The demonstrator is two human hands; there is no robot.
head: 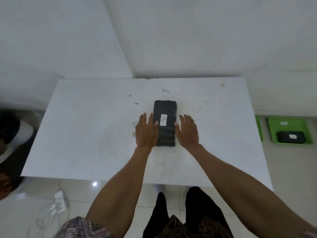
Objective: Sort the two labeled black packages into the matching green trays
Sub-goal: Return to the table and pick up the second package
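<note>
A black package with a white label marked "A" lies lengthwise in the middle of the white table. My left hand rests flat against its left side, fingers straight, thumb touching the package's top. My right hand lies against its right side in the same way. Neither hand is closed around it. On the floor to the right stands a green tray holding a second black package with a white label. A slice of another green tray shows just left of it.
A white wall corner rises behind the table. At the left edge sits another person, partly in view. A white power strip and cables lie on the tiled floor at lower left. My legs stand at the table's near edge.
</note>
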